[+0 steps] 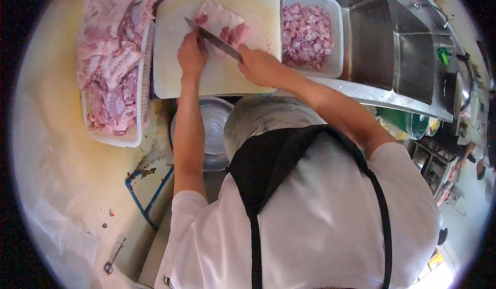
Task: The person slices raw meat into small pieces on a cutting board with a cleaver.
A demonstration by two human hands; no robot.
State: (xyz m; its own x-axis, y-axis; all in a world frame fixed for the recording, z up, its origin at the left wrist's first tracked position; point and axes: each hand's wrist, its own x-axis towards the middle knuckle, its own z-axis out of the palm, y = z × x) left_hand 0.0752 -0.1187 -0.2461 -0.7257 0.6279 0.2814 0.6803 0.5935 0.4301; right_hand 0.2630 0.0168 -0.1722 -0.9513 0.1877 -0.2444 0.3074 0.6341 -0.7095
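Note:
A pale pink slab of meat lies on the white cutting board, towards its far side. My right hand is closed round the handle of a knife, whose blade slants over the near edge of the meat, tip pointing to the far left. Close to the tip, my left hand has its fingers curled together at the blade and the meat's near-left edge. What those fingers hold is hidden.
A white basket heaped with large meat pieces stands left. Right of the board is another white basket with diced meat, beside a steel sink. Below the board's edge sits a metal basin. Another person is far right.

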